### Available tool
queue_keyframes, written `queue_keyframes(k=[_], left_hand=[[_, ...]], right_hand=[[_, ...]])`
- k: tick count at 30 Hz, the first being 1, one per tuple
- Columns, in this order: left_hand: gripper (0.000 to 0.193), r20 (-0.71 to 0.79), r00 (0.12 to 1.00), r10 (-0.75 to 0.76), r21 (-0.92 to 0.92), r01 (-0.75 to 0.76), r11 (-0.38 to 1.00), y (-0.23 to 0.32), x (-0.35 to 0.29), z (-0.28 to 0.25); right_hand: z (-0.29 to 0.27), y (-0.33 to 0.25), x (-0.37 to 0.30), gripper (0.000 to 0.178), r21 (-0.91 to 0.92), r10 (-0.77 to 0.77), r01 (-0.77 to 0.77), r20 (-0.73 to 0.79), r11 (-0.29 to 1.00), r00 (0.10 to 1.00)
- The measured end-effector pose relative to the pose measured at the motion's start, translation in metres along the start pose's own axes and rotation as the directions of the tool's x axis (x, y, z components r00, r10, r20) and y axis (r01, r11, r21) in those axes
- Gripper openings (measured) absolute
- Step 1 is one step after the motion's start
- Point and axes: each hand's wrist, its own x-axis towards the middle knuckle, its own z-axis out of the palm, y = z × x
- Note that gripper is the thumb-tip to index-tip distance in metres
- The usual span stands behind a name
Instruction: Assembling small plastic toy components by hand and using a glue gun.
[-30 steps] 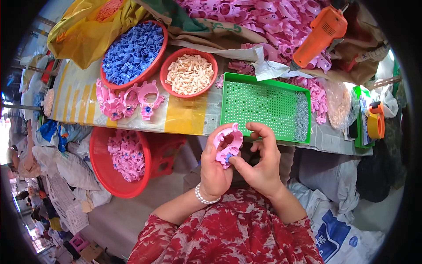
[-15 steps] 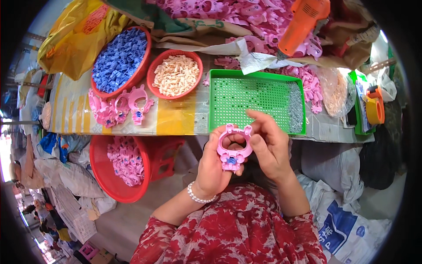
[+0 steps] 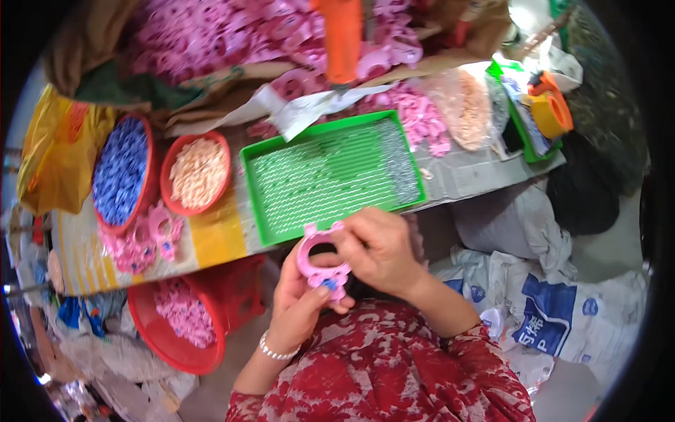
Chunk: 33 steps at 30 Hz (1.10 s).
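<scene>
My left hand (image 3: 295,309) grips a pink plastic ring part (image 3: 306,266) with two ear-like tabs on top and a small blue piece (image 3: 328,284) set in its lower end. The fingers of my right hand (image 3: 383,250) are pinched together at the ring's upper right edge; whether something small is between them is hidden. Just beyond both hands lies a green perforated tray (image 3: 253,204), with small grey metal pieces (image 3: 399,165) heaped along its right end.
Red baskets hold blue pieces (image 3: 121,176) and cream pieces (image 3: 199,172). Finished-looking pink parts (image 3: 133,246) lie at the table's left. Below stands a red basket (image 3: 211,352) of pink parts. An orange power tool (image 3: 342,49) hangs before a pink pile (image 3: 204,35).
My right hand has gone from spread fingers beside the ring part to a pinch on its upper edge. The ring part has tilted, and the view has shifted to the right.
</scene>
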Motion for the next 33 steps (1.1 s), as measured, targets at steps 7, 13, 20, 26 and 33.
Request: queue_keyframes(k=[7, 13, 20, 26, 33], left_hand=[[0.067, 0.016, 1.0, 0.025, 0.103, -0.026, 0.994, -0.004, 0.0, 0.011], [0.063, -0.002, 1.0, 0.02, 0.153, -0.02, 0.988, -0.01, 0.0, 0.007], [0.059, -0.062, 0.997, 0.045, 0.181, -0.034, 0.983, -0.011, 0.002, 0.003], [0.06, -0.095, 0.994, 0.057, 0.163, -0.041, 0.986, -0.016, 0.009, 0.007], [0.066, -0.037, 0.998, 0.057, 0.068, -0.055, 0.996, -0.016, 0.014, 0.004]], right_hand=[[-0.003, 0.0, -0.01, 0.011, 0.059, -0.008, 0.011, -0.049, 0.998, 0.999], [-0.032, 0.006, -0.018, 0.012, -0.048, -0.028, 0.023, -0.122, 0.999, 0.992], [-0.098, 0.075, -0.013, 0.012, -0.533, 0.01, -0.203, -0.342, 0.822, 0.939], [-0.088, 0.088, -0.014, 0.012, -0.658, 0.051, -0.197, -0.234, 0.727, 0.971], [-0.09, 0.071, -0.017, 0.003, 0.121, 0.341, -0.322, -0.433, 0.939, 0.834]])
